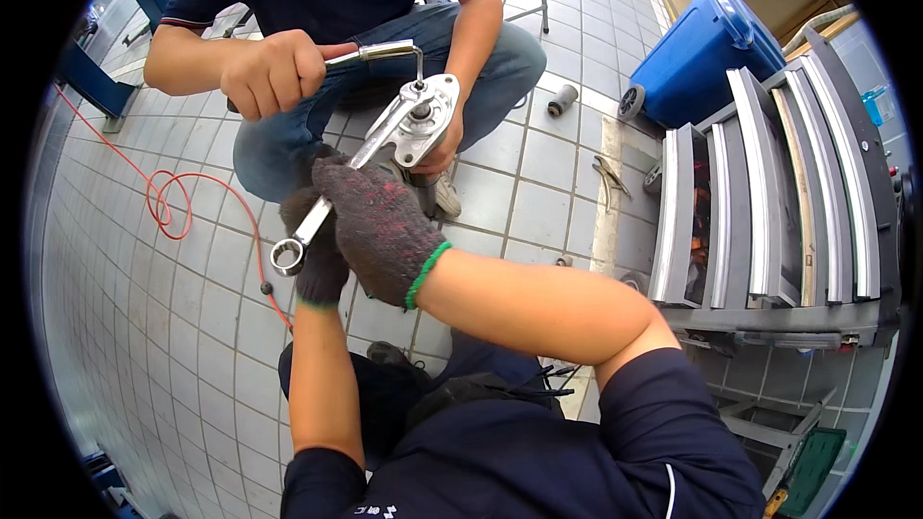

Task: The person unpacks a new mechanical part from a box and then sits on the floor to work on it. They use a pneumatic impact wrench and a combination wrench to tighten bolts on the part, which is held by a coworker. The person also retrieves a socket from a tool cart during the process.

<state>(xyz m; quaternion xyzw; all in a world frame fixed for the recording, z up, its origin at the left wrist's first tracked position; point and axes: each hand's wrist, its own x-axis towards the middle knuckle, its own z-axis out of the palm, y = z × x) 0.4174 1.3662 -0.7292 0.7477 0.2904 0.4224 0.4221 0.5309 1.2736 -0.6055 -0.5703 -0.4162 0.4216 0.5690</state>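
Observation:
My right hand (380, 221), in a dark knitted glove with a green cuff, is closed around a silver combination wrench (312, 221). The ring end points toward my lower left; the other end rests against a silver metal flange part (437, 115). My left hand (322, 274), in a similar glove, lies under the wrench, its fingers mostly hidden. Facing me, a co-worker's right hand (274, 75) grips a shiny L-shaped wrench (389, 50), its bent leg set on a fastener at the flange's top. The co-worker's other hand (444, 146) supports the flange from behind.
A grey tool cabinet (769, 192) with drawers pulled out stands at the right, a blue wheeled bin (707, 53) behind it. On the tiled floor lie a grey cylindrical part (562, 101), pliers (611, 178) and a red hose (236, 194) at the left.

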